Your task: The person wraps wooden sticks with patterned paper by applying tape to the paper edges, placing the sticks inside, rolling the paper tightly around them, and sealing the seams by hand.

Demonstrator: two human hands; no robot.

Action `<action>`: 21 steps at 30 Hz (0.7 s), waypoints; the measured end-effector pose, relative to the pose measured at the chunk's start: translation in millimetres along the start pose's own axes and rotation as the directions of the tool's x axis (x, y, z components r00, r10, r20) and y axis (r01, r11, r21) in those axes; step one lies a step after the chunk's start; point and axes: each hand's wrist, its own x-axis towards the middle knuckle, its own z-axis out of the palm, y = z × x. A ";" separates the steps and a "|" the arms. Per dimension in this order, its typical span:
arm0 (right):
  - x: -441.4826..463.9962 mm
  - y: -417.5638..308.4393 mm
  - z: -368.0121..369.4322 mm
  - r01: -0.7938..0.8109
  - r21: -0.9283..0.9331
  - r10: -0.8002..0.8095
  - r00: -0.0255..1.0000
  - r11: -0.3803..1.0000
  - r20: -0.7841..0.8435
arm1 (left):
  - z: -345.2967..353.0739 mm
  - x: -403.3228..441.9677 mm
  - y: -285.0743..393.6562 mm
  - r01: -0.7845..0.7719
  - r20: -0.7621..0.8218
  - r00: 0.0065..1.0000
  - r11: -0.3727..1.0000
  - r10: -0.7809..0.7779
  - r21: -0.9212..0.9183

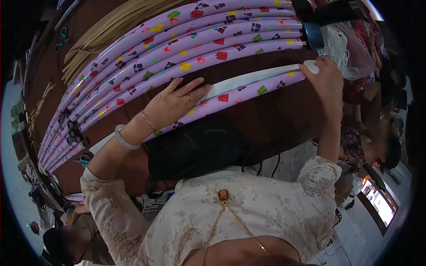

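Observation:
A lilac gift wrap roll (242,94) printed with small presents lies in front of me, a white strip (253,79) running along its upper side. My left hand (175,103) rests on this roll with its fingers stretched out, at the strip's left part. At the roll's right end my right hand (326,77) is closed around a small round white piece (312,67), its thumb by the end of the strip. Whether the strip joins that piece, I cannot tell. Beyond my hands several more lilac rolls (195,53) lie side by side.
Brown paper strips (95,42) lie behind the rolls on the dark brown table (284,115). A phone-like dark object (313,36) and a clear plastic bag (348,48) are at the right. Teal scissors (84,160) lie left. A black bag (195,146) sits before me. Other people are nearby.

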 end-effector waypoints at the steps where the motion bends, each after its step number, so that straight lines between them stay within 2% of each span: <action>1: 2.8 4.2 7.5 0.025 0.007 -0.025 1.000 1.000 -0.005 | -1.7 0.2 -0.4 -0.005 -0.001 1.000 1.000 0.005 0.002; 9: 6.7 -1.1 19.2 0.064 -0.102 -0.069 0.997 0.993 -0.038 | -6.2 -0.5 -0.7 -0.031 0.021 0.999 0.997 0.029 0.065; 15: 6.8 -2.8 26.9 0.061 -0.184 -0.075 0.995 0.981 -0.069 | -4.3 -2.3 0.9 -0.011 0.001 1.000 0.999 0.011 0.039; 17: 5.3 -3.6 30.5 0.068 -0.227 -0.096 0.989 0.971 -0.116 | -5.2 -3.1 1.0 -0.020 0.011 1.000 0.998 0.020 0.067; 21: 6.4 -9.6 32.2 0.040 -0.289 -0.062 0.996 0.957 -0.067 | -3.2 -5.6 3.1 0.003 0.009 1.000 0.996 -0.004 0.087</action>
